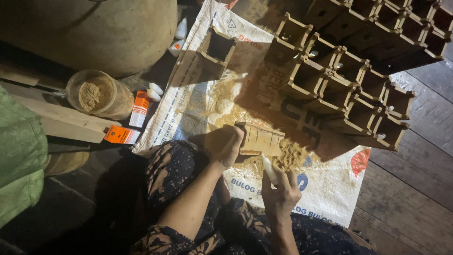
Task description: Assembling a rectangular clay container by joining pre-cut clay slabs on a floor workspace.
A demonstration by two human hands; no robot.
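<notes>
A small wooden box (260, 139) is gripped by the left hand (228, 147) over the white sack (188, 108), beside a sawdust pile (289, 156). A white glue bottle (270, 171) is clasped in the right hand (281, 194), tip at the box: gluing looks underway. A steady squeeze along the joint seems needed.

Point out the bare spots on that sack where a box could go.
Free: the sack's left strip, between the lone wooden box and the knee. Also its lower right corner, beside the right hand. Crowded: the upper right, under stacked boxes, and the sawdust pile.

My left hand (229, 148) grips a wooden box (262, 139) on the sack (188, 108); my right hand (281, 191) sits nearer me. Stacked boxes (358, 94) lie behind, a sawdust jar (96, 94) left.
</notes>
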